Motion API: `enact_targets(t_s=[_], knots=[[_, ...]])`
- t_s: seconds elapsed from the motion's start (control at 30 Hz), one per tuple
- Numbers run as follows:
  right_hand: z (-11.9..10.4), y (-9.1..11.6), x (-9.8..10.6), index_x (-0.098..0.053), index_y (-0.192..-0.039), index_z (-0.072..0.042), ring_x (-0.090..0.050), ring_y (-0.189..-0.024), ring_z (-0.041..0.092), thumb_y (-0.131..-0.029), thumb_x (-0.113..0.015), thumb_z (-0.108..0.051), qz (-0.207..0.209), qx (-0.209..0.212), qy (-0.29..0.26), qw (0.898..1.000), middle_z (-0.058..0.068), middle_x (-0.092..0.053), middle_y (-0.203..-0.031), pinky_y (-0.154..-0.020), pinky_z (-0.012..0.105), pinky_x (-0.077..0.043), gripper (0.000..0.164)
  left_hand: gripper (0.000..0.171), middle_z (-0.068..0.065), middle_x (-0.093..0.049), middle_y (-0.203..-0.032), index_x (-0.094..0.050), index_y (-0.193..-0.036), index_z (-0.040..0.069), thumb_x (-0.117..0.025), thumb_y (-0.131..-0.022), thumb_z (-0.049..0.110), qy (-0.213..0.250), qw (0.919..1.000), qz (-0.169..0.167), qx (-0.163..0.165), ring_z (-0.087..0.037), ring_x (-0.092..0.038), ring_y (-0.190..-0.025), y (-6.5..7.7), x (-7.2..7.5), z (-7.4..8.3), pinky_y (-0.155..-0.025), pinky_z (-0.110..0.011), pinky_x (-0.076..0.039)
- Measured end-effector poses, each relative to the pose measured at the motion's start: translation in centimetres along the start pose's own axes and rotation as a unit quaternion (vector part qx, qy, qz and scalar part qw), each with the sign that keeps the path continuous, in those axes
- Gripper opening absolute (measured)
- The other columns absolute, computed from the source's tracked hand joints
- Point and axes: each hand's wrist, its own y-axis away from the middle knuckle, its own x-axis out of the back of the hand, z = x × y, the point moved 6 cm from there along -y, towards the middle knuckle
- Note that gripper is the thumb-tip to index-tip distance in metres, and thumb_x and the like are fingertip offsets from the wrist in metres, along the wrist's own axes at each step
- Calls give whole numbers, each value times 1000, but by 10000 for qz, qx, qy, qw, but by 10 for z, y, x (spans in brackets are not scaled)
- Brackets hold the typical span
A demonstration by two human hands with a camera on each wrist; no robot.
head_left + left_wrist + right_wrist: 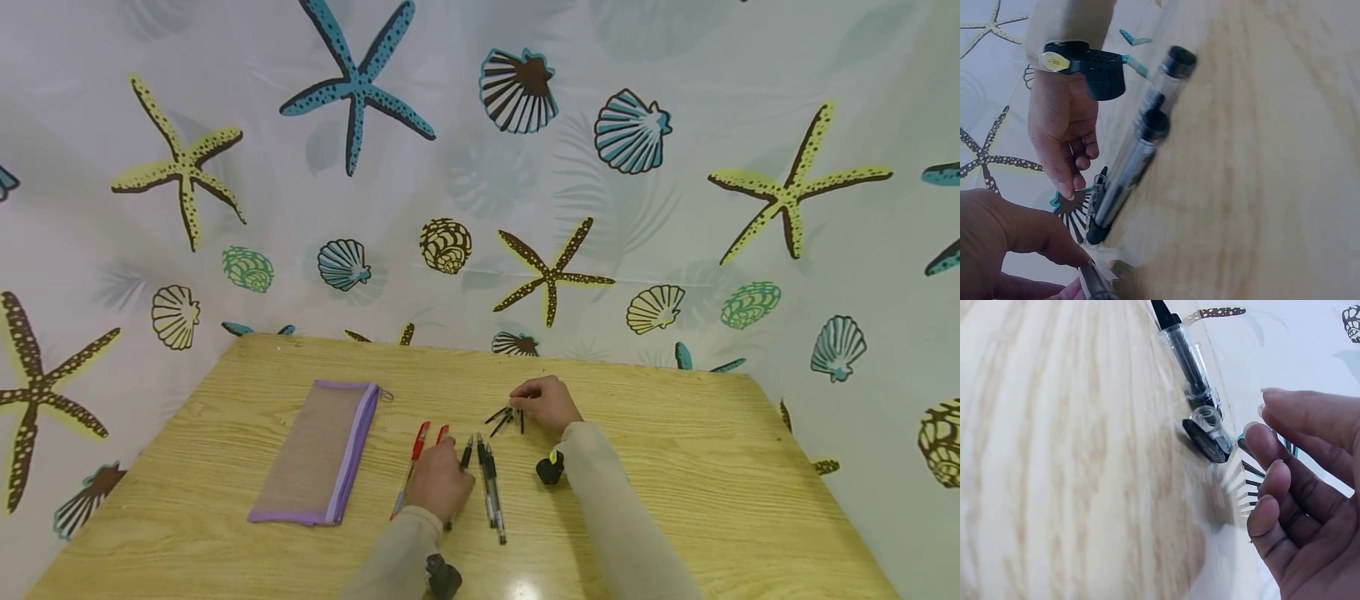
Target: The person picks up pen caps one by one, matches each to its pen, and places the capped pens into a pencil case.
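Observation:
My left hand (442,481) pinches a black-capped pen (467,454) near the tabletop; in the left wrist view, the clear pen end (1094,280) shows at the thumb. Two more black pens (491,493) lie side by side just right of it. Red pens (418,442) are partly covered by the same hand. Farther back, my right hand (549,402) hovers with loosely curled fingers beside a small cluster of thin black pieces (504,419). Up close, in the right wrist view, a black-and-clear piece (1200,387) with a ring lies by the fingertips, and nothing shows between them.
On the left of the wooden table (675,475) lies a flat mesh pouch (311,454) with purple edging and a zip. A patterned curtain (465,167) with starfish and shells stands behind the table and at its sides.

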Motion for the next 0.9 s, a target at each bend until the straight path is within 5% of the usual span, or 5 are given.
enact_targets(t_s=[0.27, 0.5, 0.7, 0.9], knots=[[3, -1, 1, -76, -95, -8, -61, -78, 16, -89, -70, -14, -58, 25, 85, 9999, 4, -69, -96, -68, 33, -52, 10, 52, 0, -51, -50, -54, -127, -10, -67, -78, 1, 309, 9995, -39, 17, -10, -35, -41, -2, 5, -1, -44, -28, -32], [4, -1, -1, -76, -93, -9, -58, -72, 16, -89, -70, -14, -215, 232, 153, 9994, 2, -67, -93, -64, 32, -50, 9, 46, 0, -61, -74, -61, -120, -7, -71, -77, 5, 624, 9980, 2, 72, -16, -56, -67, -4, 9, -5, -67, -39, -52], [5, -4, -3, -76, -94, -9, -56, -71, 16, -88, -71, -14, -339, -4, 233, 9992, 2, -67, -97, -65, 31, -49, 9, 42, -1, -65, -81, -65, -116, -3, -71, -75, 6, 949, 9954, -12, 133, -15, -59, -71, -7, 10, -9, -67, -37, -52], [3, -5, -4, -76, -94, -10, -46, -64, 17, -87, -72, -13, -387, 188, 403, 9983, 3, -67, -103, -60, 30, -43, 9, 33, -2, -65, -84, -68, -111, -1, -71, -80, 7, 1445, 9893, -103, 184, -15, -60, -74, -7, 10, -12, -67, -34, -51]])
